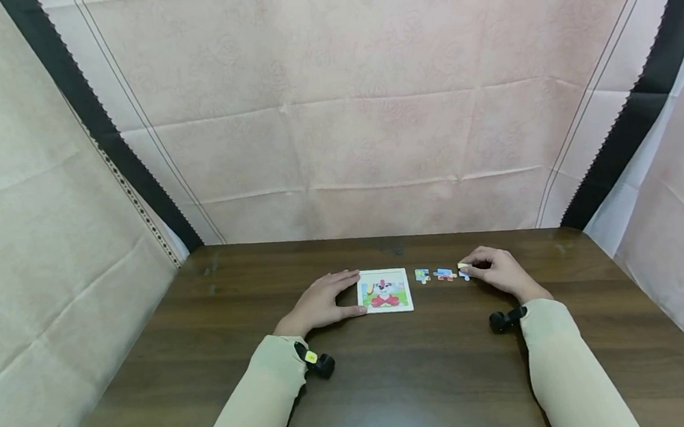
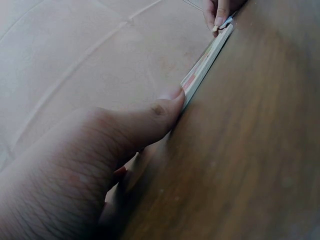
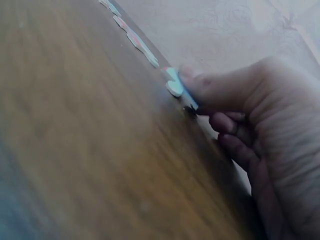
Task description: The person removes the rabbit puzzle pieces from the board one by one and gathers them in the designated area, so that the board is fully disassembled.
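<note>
A white-framed jigsaw puzzle (image 1: 384,291) with a cartoon rabbit picture lies flat on the table. My left hand (image 1: 326,303) rests at its left side, fingers by the far corner and thumb touching the near one. In the left wrist view, the thumb of my left hand (image 2: 135,125) lies against the frame's edge. To the right, my right hand (image 1: 498,270) pinches a jigsaw piece (image 1: 464,272) between thumb and fingers, low over the table. The right wrist view shows that piece (image 3: 174,88) tilted under the thumb; part of it is hidden.
Two loose jigsaw pieces, a yellow-blue one (image 1: 422,276) and a blue-red one (image 1: 445,275), lie in a row between the puzzle and my right hand. The brown wooden table (image 1: 420,385) ends at a pale fabric wall (image 1: 371,135), with more fabric on both sides.
</note>
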A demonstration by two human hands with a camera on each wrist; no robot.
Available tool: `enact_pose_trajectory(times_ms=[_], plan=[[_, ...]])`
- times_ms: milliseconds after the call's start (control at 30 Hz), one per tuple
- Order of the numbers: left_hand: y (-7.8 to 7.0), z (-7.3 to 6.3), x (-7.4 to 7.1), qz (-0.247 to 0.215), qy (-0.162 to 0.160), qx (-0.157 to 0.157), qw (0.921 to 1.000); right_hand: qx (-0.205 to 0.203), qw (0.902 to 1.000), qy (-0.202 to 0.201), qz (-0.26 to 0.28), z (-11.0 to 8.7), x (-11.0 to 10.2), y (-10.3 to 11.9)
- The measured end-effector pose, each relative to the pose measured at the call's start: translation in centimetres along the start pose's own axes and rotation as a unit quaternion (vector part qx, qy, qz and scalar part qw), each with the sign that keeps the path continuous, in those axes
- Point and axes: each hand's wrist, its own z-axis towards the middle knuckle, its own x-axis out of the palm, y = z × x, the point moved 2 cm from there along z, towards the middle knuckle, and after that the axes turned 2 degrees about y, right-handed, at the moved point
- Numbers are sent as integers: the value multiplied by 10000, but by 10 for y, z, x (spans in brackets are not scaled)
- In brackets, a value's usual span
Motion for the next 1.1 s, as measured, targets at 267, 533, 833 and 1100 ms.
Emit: enact_pose_trajectory(times_ms=[267,533,833,1100], plan=[[1,-2,1,31,-15,57,10000,-175,9998,-5,-69,0,5,0],[0,0,1,28,-54,109,9999,-107,9999,-40,-70,-1,3,-3],[-3,-1,-5,-28,-64,161,9998,-75,9998,-107,-114,-1,2,-1],[-1,0,-1,54,-6,133,9999,19,10000,11,-50,-1,2,1]])
